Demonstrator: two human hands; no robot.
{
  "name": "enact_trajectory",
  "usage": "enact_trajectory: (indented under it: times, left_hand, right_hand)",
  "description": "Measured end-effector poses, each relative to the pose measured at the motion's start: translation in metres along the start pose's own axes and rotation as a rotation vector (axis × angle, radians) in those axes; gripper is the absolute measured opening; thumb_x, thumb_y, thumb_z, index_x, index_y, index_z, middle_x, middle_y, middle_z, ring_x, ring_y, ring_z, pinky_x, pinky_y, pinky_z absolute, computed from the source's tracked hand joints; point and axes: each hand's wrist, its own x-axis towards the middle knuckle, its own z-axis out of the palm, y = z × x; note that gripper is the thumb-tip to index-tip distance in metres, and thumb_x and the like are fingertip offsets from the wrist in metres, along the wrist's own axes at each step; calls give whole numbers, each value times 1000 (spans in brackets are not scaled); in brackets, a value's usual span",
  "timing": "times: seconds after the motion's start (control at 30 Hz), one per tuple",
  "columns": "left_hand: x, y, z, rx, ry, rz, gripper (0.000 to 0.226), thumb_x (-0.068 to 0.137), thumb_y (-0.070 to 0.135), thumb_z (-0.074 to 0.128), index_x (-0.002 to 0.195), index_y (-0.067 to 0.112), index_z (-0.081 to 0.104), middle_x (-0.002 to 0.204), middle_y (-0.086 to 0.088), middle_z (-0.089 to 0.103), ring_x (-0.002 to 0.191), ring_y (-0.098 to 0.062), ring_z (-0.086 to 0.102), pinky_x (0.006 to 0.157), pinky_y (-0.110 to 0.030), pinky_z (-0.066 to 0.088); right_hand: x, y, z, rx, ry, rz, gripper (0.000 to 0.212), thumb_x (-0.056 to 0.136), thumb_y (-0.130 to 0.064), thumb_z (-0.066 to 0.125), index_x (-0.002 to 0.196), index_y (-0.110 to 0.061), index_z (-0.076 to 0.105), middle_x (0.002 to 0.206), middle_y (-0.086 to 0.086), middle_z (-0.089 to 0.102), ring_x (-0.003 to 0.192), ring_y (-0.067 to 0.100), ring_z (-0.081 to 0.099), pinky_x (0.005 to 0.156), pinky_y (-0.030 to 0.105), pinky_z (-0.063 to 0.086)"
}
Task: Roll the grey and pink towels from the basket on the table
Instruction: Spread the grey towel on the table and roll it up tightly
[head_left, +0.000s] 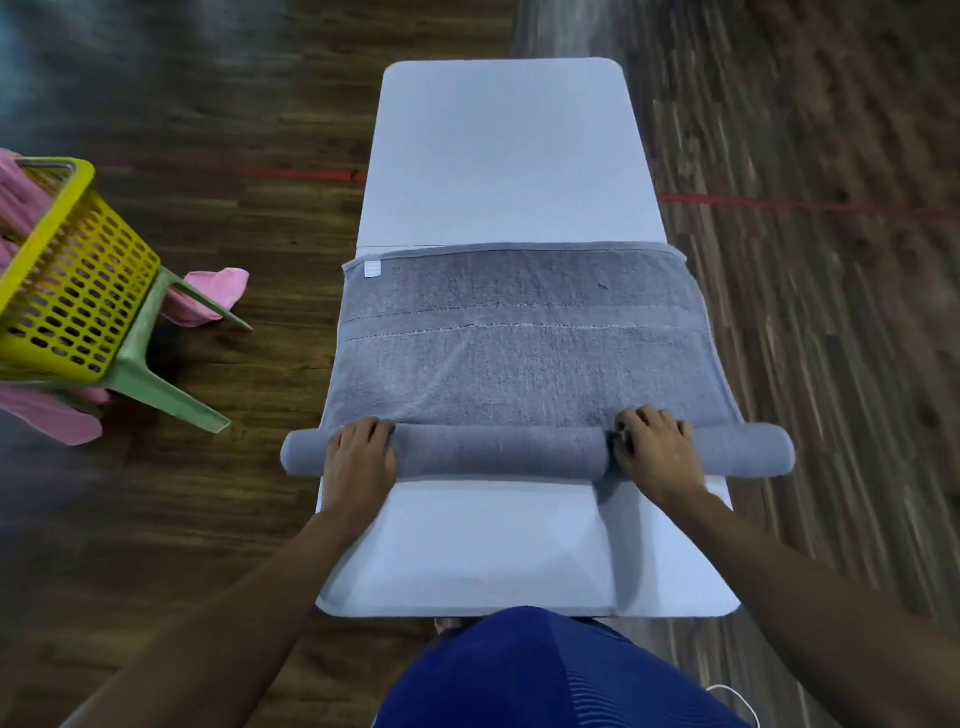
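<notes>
A grey towel (524, 348) lies spread across the white table (498, 156), its near end wound into a roll (498, 451) that sticks out past both table sides. My left hand (361, 457) lies over the roll's left part, fingers curled over its far side. My right hand (657, 449) grips the roll's right part the same way. A yellow basket (72, 280) at the left holds pink towels (21, 192).
The basket sits on a green plastic stool (156, 384) on the wooden floor. More pink cloth (213, 293) hangs below and behind the stool. A red line (779, 203) crosses the floor. My blue-clad body (545, 670) stands at the table's near edge.
</notes>
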Motion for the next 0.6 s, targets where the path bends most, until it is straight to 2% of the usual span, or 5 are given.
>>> enact_trajectory:
  times: [0.07, 0.17, 0.3, 0.47, 0.6]
  left_hand:
    - [-1, 2, 3, 10, 1, 42, 28, 80, 11, 60, 107, 7, 67, 106, -10, 67, 98, -30, 61, 88, -44, 46]
    - [-4, 2, 8, 63, -160, 76, 53, 75, 32, 47, 117, 5, 65, 114, -11, 66, 107, -30, 60, 99, -49, 46]
    - [-1, 1, 12, 141, -324, 60, 63, 69, 24, 71, 128, 7, 59, 127, -12, 62, 118, -33, 56, 108, -56, 36]
    - [16, 3, 1, 136, -283, 81, 30, 73, 34, 63, 96, 16, 68, 98, -7, 71, 96, -29, 62, 103, -48, 37]
    - [30, 2, -10, 61, -434, -13, 33, 75, 46, 40, 83, 20, 58, 89, -4, 69, 90, -26, 61, 90, -40, 37]
  right_hand:
    - [-3, -2, 2, 50, 15, -30, 17, 83, -19, 62, 99, -13, 64, 100, 8, 61, 95, 34, 56, 79, 43, 41]
    - [-11, -7, 5, 53, -114, -61, 43, 78, -32, 55, 117, -15, 61, 118, 5, 60, 111, 29, 53, 93, 43, 39]
    - [-18, -6, 17, -9, -211, -64, 58, 81, -33, 64, 135, -18, 47, 137, 2, 51, 128, 25, 44, 110, 38, 24]
    - [1, -14, 0, 5, -287, -31, 38, 81, -31, 59, 118, -21, 56, 123, 1, 61, 118, 23, 50, 99, 38, 29]
    - [21, -17, -19, 18, -468, 32, 29, 87, -40, 49, 109, -23, 56, 116, 6, 63, 110, 25, 54, 94, 40, 29]
